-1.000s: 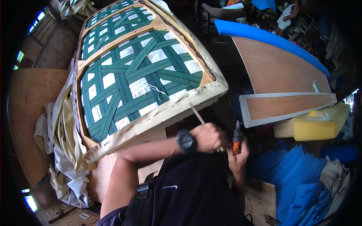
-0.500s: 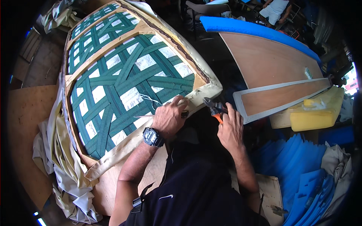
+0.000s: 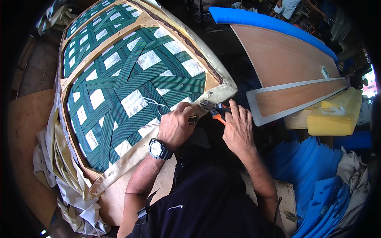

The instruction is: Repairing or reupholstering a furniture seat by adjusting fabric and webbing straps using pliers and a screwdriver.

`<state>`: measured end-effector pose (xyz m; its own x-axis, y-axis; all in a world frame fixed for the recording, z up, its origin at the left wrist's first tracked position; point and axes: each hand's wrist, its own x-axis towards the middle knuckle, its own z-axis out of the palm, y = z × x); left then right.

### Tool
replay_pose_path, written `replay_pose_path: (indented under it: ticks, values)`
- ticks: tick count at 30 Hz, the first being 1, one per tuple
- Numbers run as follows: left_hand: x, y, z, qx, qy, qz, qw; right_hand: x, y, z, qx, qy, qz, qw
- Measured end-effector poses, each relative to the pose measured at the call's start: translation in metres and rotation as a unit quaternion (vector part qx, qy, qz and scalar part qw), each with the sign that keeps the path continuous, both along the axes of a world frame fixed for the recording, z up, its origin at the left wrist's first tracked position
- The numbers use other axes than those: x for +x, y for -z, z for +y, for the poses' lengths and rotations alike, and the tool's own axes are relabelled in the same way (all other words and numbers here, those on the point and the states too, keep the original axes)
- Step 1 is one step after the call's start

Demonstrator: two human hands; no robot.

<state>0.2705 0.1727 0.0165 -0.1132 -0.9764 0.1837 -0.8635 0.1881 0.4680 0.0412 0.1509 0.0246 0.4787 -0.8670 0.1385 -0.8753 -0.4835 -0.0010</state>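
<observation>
The upturned seat frame (image 3: 104, 47) is wood, crossed by green webbing (image 3: 131, 93) with cream covering (image 3: 216, 93) along its edge. My left hand (image 3: 175, 125) is closed at the near edge, wrapped round a screwdriver-like tool; its dark and yellow handle end (image 3: 193, 119) sticks out on the right, its thin shaft (image 3: 150, 125) on the left. White cord (image 3: 155, 102) lies loose on the webbing beside it. In my right hand (image 3: 239, 133) is a pair of cutting pliers (image 3: 218, 116) with orange and black handles. Their jaws are at the covering's edge near the corner; what they grip cannot be made out.
To the right stands a wooden panel (image 3: 281, 53) edged with blue foam (image 3: 274, 28). Yellow foam (image 3: 333, 119) and blue foam sheets (image 3: 305, 166) lie below it. Loose cream fabric (image 3: 75, 174) hangs at the left. Another person (image 3: 286, 8) is in the far background.
My right hand has brought the pliers left, from beside the corner to the covering's edge close to my left hand. My left hand keeps its hold. The view has shifted slightly.
</observation>
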Motion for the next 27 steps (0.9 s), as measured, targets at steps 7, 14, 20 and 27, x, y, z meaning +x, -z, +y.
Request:
replay_pose_path:
  ticks: [7,14,20,27]
  values:
    - [0.001,0.007,0.000,-0.044,0.007,0.015,0.999,0.020,-0.001,0.001,-0.001,-0.014,0.043,0.999]
    - [-0.001,0.003,-0.003,-0.044,-0.013,0.016,0.999,-0.030,-0.010,-0.054,0.521,-0.040,-0.349,0.778]
    - [-0.006,-0.007,-0.016,0.013,-0.066,-0.002,0.998,-0.091,0.063,-0.005,0.569,0.058,-0.641,0.512]
    - [-0.014,-0.006,-0.032,-0.065,-0.021,0.026,0.997,-0.108,0.156,0.063,0.394,0.272,-0.488,0.730]
